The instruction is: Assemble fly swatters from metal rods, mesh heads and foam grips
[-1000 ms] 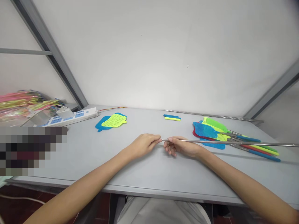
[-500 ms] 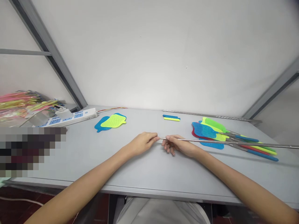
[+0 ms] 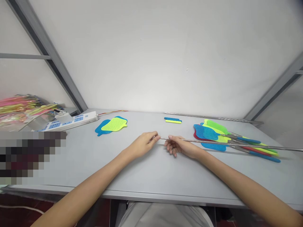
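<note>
A long thin metal telescopic rod (image 3: pixel 236 145) runs from between my hands out past the right edge of the view. My left hand (image 3: pixel 145 143) pinches its left tip between thumb and fingers. Just to the right, my right hand (image 3: pixel 180 146) grips the rod under its thumb, the other fingers loosely curled below. Beyond my hands lie a blue handle grip (image 3: pixel 172 119) and a yellow one (image 3: pixel 173 121). To the left, a yellow perforated fly swatter head (image 3: pixel 115 123) rests partly over a blue swatter head (image 3: pixel 101 128).
Several fly swatters (image 3: pixel 207 131) with coloured heads and handles are piled at the right, beneath the rod. Another metal rod (image 3: pixel 213 117) lies along the wall. A white power strip (image 3: pixel 78 120) and bagged colourful items (image 3: pixel 21 107) are at the left.
Both hands keep their hold on the rod, and their fingers have shifted only slightly. The whole view has moved a little.
</note>
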`<state>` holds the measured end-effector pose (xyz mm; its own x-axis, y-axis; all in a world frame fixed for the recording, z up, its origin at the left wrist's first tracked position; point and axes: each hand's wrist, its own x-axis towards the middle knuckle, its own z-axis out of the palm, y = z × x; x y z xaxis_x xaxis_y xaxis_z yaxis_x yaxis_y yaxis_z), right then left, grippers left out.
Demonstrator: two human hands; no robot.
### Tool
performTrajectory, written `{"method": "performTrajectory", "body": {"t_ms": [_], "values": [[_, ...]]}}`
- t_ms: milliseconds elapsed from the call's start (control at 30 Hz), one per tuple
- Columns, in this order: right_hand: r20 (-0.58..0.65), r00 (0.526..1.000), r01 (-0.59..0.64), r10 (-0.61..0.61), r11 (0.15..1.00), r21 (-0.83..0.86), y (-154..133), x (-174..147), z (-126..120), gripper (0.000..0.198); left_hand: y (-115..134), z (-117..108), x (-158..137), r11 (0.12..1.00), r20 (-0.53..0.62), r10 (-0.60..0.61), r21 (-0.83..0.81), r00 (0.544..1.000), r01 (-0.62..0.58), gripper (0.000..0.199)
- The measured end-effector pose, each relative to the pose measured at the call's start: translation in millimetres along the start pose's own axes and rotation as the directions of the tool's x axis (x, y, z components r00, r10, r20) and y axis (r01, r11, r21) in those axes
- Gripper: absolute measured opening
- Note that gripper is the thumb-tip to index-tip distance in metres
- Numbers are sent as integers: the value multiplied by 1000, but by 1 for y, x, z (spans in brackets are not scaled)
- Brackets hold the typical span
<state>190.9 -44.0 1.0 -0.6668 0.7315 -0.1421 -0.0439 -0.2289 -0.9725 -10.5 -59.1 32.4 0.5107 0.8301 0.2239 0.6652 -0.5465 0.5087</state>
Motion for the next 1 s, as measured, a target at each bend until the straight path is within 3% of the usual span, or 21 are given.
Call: {"method": "performTrajectory", "body": {"t_ms": [267, 733, 1000], "values": [[-26, 998, -48, 52, 990, 133, -3, 0, -3, 38, 2, -5, 0, 999, -9, 32, -22, 999, -32, 30], [-29, 996, -76, 82, 986, 151, -2, 2, -3, 44, -10, -21, 0, 995, 43, 47, 84, 998, -50, 28], [-53, 997, -50, 56, 993, 108, 0, 2, -1, 46, -11, -19, 0, 981, 39, 84, 172, 996, -90, 30]]}}
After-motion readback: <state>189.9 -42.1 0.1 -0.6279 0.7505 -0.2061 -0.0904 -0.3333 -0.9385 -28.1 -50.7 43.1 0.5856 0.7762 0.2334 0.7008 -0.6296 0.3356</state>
